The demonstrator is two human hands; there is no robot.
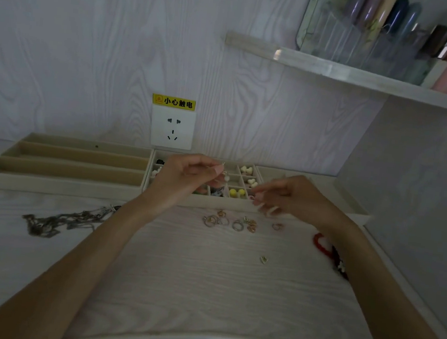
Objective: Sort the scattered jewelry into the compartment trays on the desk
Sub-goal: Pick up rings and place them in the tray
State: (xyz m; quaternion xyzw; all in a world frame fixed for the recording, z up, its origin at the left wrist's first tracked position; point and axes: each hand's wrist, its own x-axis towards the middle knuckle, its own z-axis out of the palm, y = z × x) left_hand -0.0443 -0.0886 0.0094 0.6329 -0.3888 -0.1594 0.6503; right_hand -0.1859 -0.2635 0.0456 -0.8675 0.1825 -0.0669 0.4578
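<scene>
White wood-grain panelling backs a pale desk [204, 278] on which two beige trays stand against the wall: a long-slot tray [72, 163] on the left and a small-cell tray [229, 202] to its right.

The left hand [185, 177] hovers over the small-cell tray with thumb and fingers pinched on a small earring [225, 175], which hangs above the middle cells. The right hand [289, 196] is just beside it, over the tray's front right corner, fingers curled; it appears to pinch something small and pink, but blur prevents confirmation.

Several cells already hold pieces: white studs [246, 169] at the back right, yellow studs [237, 192] at the front.

Risks from this position:
- The earring is small and held only at the fingertips. A slip would likely drop it into the wrong cell or onto the desk.
- The cells are narrow and closely spaced. A careless release could mix pairs.
- A forearm sweeping low could scatter the loose rings [227, 222] lying just in front of the tray.

Unsorted items remain: a tangle of chains [63, 220] at the left, a red bracelet [322, 246] near the right forearm, and a small clip [263, 259] alone mid-desk. A wall socket [172, 128] sits above the trays; a shelf [339, 71] holds bottles at the upper right.
</scene>
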